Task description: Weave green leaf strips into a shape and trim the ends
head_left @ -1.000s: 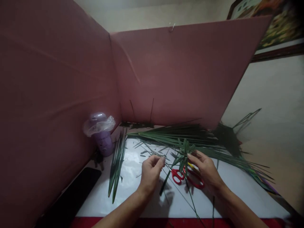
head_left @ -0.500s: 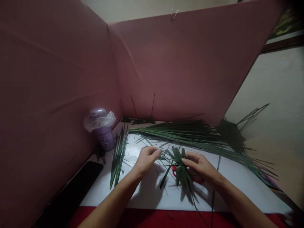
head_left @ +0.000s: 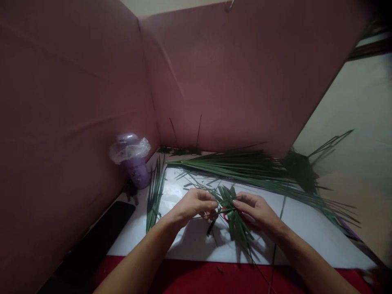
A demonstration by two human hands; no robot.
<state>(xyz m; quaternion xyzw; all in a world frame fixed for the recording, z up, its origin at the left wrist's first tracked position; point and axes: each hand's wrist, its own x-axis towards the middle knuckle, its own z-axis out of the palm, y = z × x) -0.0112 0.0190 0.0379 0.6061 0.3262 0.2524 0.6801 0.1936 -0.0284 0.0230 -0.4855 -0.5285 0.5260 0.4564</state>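
A bundle of folded green palm-leaf strips (head_left: 232, 210), with ends sticking out all round, is pinched in my right hand (head_left: 255, 210) just above the white sheet. My left hand (head_left: 200, 207) is closed at the left side of the bundle, its thumb and fingertips pinching a thin leaf strip (head_left: 223, 211) that runs into it. A narrow stem trails from the bundle's underside down past the sheet's front edge. Behind the bundle, mostly hidden, lie red handles (head_left: 225, 215), perhaps of scissors.
A large palm frond (head_left: 232, 165) stretches across the back. Smaller leaves (head_left: 155, 192) lie at left by a purple bottle (head_left: 138, 171) with plastic wrap and a black phone-like slab (head_left: 118, 214). Leaf scraps litter the white sheet (head_left: 309, 232). Pink panels (head_left: 226, 81) stand behind and left.
My left hand has moved right to the bundle, its fingers now curled round a strip there. My right hand keeps its hold. The view has shifted slightly.
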